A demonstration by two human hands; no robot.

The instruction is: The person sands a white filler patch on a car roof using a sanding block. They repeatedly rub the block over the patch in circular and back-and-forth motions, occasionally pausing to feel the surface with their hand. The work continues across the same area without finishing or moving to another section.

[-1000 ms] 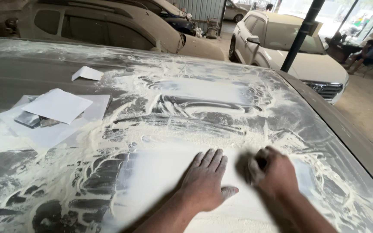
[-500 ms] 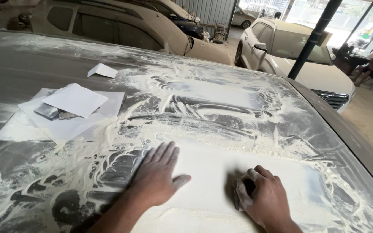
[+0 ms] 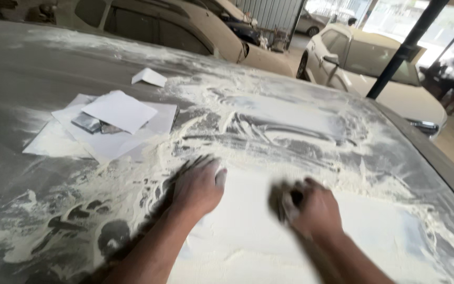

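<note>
While both hands (image 3: 198, 186) press the dusty panel (image 3: 311, 121), paper sheets (image 3: 116, 118) lie nearby.

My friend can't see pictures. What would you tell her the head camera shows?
Two bare hands press on a dusty grey car panel smeared with pale cream powder: the left hand lies flat, and the right hand grips a small dark sanding pad. White paper sheets lie to the left, and dusty parked cars stand behind.

The broad grey metal car panel (image 3: 53, 79) looks dull and matt, smeared with chalky cream sanding dust (image 3: 248, 231) that lies powdery and rough. Flat white paper sheets (image 3: 116, 113) on it look smooth and matt.
</note>
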